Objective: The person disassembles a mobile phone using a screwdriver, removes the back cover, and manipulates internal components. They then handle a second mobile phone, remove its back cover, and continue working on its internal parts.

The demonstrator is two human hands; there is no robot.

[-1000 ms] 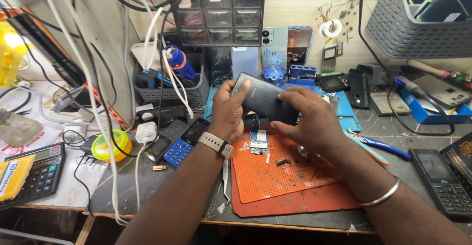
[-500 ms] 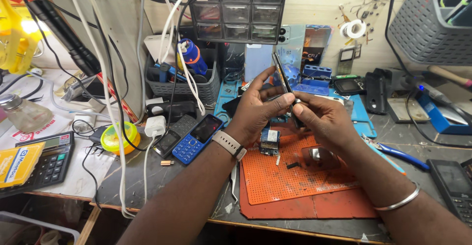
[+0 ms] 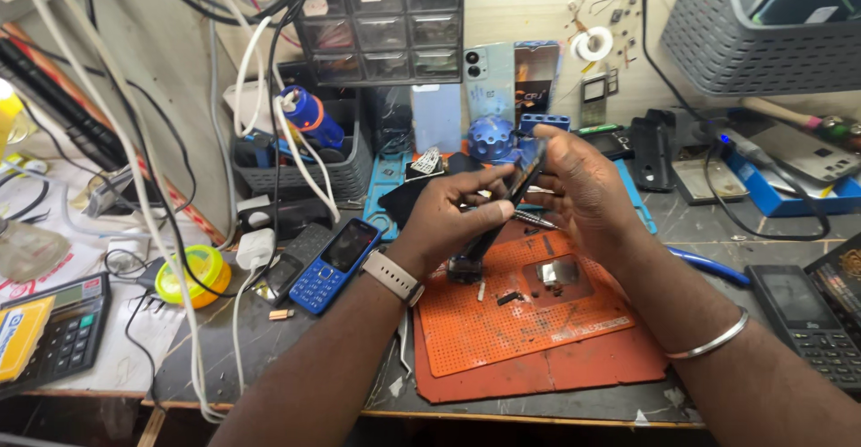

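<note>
Both hands up over the orange work mat (image 3: 529,321), gripping a dark smartphone (image 3: 502,209) between them. A second ago the phone lay flat, back facing the camera, held wide by both hands; half a second ago it was turning on edge; now it stands edge-on and tilted, top end near the right fingertips, bottom end below the left palm, close to the mat. So the work has moved from looking at the back to handling the phone's side edge or seam, judging by the grip.

Left hand (image 3: 453,214): fingers curled round the phone's middle, thumb on the near side, pinching the body. Right hand (image 3: 587,191): fingers pressed together along the upper end, thumb against the edge; can't tell whether a nail or tool is in the seam. A thin metal tool, tweezers probably (image 3: 529,220), sticks out just under the right fingers, touching or very near the phone.

Below the fingers, on the mat: small metal part (image 3: 558,272) and tiny loose bits. Left of the left wrist, on the worktop (image 3: 269,357): blue keypad phone (image 3: 334,266), yellow solder tin (image 3: 193,277). Well right of the right arm: black keypad phone (image 3: 803,317). Behind the fingers: blue round holder (image 3: 491,138), drawer cabinet (image 3: 381,26).
</note>
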